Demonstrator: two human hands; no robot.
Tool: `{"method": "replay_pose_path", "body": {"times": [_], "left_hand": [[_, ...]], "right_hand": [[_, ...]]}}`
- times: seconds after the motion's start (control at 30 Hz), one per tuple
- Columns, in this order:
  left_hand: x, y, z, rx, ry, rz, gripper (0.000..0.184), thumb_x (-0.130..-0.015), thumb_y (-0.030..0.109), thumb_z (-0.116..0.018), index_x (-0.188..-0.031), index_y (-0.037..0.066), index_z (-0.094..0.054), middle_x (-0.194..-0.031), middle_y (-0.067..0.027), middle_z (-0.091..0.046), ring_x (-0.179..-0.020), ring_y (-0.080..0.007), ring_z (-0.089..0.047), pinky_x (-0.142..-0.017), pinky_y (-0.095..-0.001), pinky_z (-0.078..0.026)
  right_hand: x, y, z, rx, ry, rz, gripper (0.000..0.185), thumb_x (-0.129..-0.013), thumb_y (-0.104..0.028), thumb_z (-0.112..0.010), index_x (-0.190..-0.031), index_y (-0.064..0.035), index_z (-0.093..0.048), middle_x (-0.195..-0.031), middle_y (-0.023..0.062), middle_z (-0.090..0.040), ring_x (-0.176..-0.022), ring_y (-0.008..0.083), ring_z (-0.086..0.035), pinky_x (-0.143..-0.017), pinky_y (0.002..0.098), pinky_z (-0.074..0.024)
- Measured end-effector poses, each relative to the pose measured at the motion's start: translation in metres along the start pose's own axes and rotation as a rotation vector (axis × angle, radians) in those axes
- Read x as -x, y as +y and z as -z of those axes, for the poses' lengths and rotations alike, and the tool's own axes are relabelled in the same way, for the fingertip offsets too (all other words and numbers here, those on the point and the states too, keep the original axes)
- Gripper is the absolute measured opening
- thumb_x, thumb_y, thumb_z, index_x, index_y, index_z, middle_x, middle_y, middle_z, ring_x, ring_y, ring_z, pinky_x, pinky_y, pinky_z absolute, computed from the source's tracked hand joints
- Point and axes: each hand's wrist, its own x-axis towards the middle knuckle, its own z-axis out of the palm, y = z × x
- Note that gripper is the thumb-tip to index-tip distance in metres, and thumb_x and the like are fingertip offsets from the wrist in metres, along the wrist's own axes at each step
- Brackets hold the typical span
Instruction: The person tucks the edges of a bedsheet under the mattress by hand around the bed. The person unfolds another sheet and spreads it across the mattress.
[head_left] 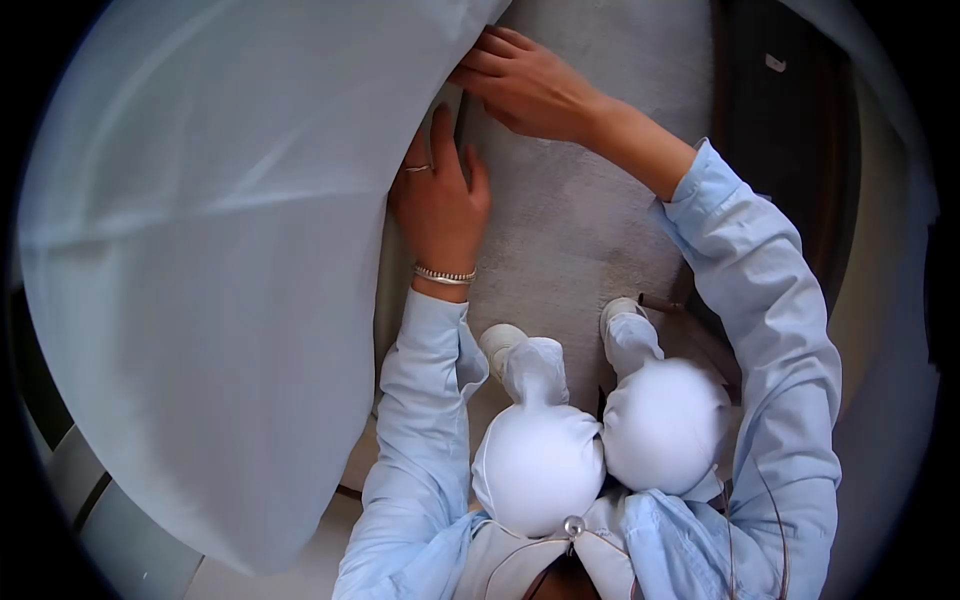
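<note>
A large pale grey sheet (220, 230) hangs over the left side of the view, its edge running down the middle. At this edge is my left hand (440, 200), with a ring and bracelets; its fingers are apart and lie against the side beneath the cloth, some tips partly covered. Higher up, my right hand (525, 85) reaches to the sheet's edge from the right. Its fingers are bent together at the cloth, and their tips are partly hidden, so what they hold is unclear.
A greyish rug (560, 210) lies on the floor below my hands. Dark furniture (780, 160) stands at the right. My white-clad knees (540, 470) and pale shoes (500, 345) are at the bottom centre. Grey panels (140, 530) show at the lower left.
</note>
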Motion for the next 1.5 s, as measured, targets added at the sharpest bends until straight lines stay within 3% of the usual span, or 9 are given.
{"method": "replay_pose_path", "body": {"times": [0.23, 0.37, 0.43, 0.7, 0.8, 0.87, 0.97, 1.3, 1.5], "left_hand": [[-0.009, 0.016, -0.055, -0.424, 0.222, -0.129, 0.025, -0.073, 0.017, -0.06, -0.095, 0.006, -0.063, -0.1, -0.0177, -0.055, -0.091, -0.0314, -0.056, -0.081, -0.0418, -0.044], [-0.016, 0.022, -0.066, -0.499, 0.251, -0.101, 0.008, -0.073, 0.014, -0.058, -0.075, 0.006, -0.061, -0.094, -0.0177, -0.055, -0.084, -0.0312, -0.055, -0.079, -0.0396, -0.042], [-0.01, 0.016, -0.057, -0.499, 0.179, -0.127, 0.007, -0.073, 0.013, -0.059, -0.075, 0.007, -0.06, -0.093, -0.0173, -0.055, -0.084, -0.0315, -0.055, -0.079, -0.04, -0.042], [-0.009, 0.025, -0.048, -0.374, 0.145, -0.063, 0.011, -0.072, 0.014, -0.061, -0.082, 0.009, -0.059, -0.096, -0.0169, -0.052, -0.091, -0.0336, -0.052, -0.08, -0.044, -0.04], [-0.006, 0.022, -0.042, -0.28, 0.144, -0.004, 0.011, -0.073, 0.015, -0.061, -0.082, 0.008, -0.059, -0.099, -0.0188, -0.051, -0.095, -0.0353, -0.051, -0.081, -0.0457, -0.04], [-0.003, 0.026, -0.052, -0.268, 0.17, -0.031, 0.012, -0.073, 0.015, -0.061, -0.081, 0.006, -0.058, -0.107, -0.0224, -0.051, -0.1, -0.0373, -0.05, -0.083, -0.0462, -0.04], [-0.007, 0.021, -0.082, -0.332, 0.22, -0.076, 0.014, -0.072, 0.016, -0.061, -0.079, 0.004, -0.057, -0.116, -0.0257, -0.049, -0.105, -0.0393, -0.049, -0.086, -0.046, -0.041], [-0.018, 0.042, -0.06, -0.328, 0.067, -0.071, 0.02, -0.07, 0.018, -0.063, -0.084, 0.005, -0.057, -0.119, -0.0279, -0.045, -0.108, -0.0415, -0.045, -0.088, -0.0484, -0.039], [-0.021, 0.03, -0.064, -0.352, 0.089, -0.01, 0.021, -0.069, 0.016, -0.063, -0.089, 0.01, -0.059, -0.116, -0.0285, -0.044, -0.105, -0.0418, -0.044, -0.087, -0.0515, -0.036]], "right_hand": [[0.009, -0.029, -0.029, 0.282, -0.107, -0.278, 0.038, -0.074, -0.02, -0.059, -0.112, -0.0175, -0.058, -0.115, -0.003, -0.054, -0.116, 0.018, -0.045, -0.101, 0.0392, -0.0318], [0.02, 0.005, -0.025, -0.175, 0.021, -0.235, 0.033, -0.071, -0.01, -0.058, -0.104, -0.0127, -0.062, -0.106, 0.0033, -0.057, -0.111, 0.0221, -0.048, -0.101, 0.0398, -0.0311], [0.022, 0.018, -0.021, -0.185, 0.06, -0.076, 0.039, -0.071, -0.007, -0.058, -0.109, -0.0148, -0.059, -0.113, 0.0036, -0.055, -0.117, 0.0212, -0.044, -0.102, 0.0397, -0.0295], [0.021, 0.002, -0.015, 0.038, 0.034, -0.125, 0.043, -0.071, -0.004, -0.056, -0.113, -0.0152, -0.057, -0.115, 0.0009, -0.054, -0.114, 0.0187, -0.046, -0.098, 0.038, -0.034], [0.008, -0.013, -0.011, -0.043, -0.218, -0.3, 0.043, -0.069, -0.004, -0.057, -0.111, -0.0137, -0.058, -0.109, 0.0007, -0.055, -0.094, 0.0177, -0.058, -0.079, 0.0332, -0.0469], [0.017, -0.012, -0.021, -0.114, -0.12, -0.396, 0.043, -0.067, -0.003, -0.058, -0.11, -0.0106, -0.057, -0.104, 0.0023, -0.056, -0.072, 0.0185, -0.062, -0.057, 0.0296, -0.0499], [0.016, 0.002, -0.048, -0.095, 0.017, -0.332, 0.046, -0.067, -0.002, -0.057, -0.112, -0.0105, -0.056, -0.105, 0.0025, -0.055, -0.062, 0.0206, -0.061, -0.049, 0.0295, -0.0486], [0.03, 0.028, -0.016, -0.281, -0.076, -0.341, 0.049, -0.069, 0.0, -0.054, -0.116, -0.0101, -0.051, -0.118, 0.0012, -0.051, -0.085, 0.0224, -0.06, -0.059, 0.0342, -0.0498], [0.022, 0.036, -0.017, -0.282, 0.037, -0.436, 0.047, -0.069, -0.003, -0.055, -0.115, -0.0095, -0.052, -0.115, 0.0038, -0.052, -0.082, 0.0242, -0.06, -0.061, 0.0341, -0.05]]}}
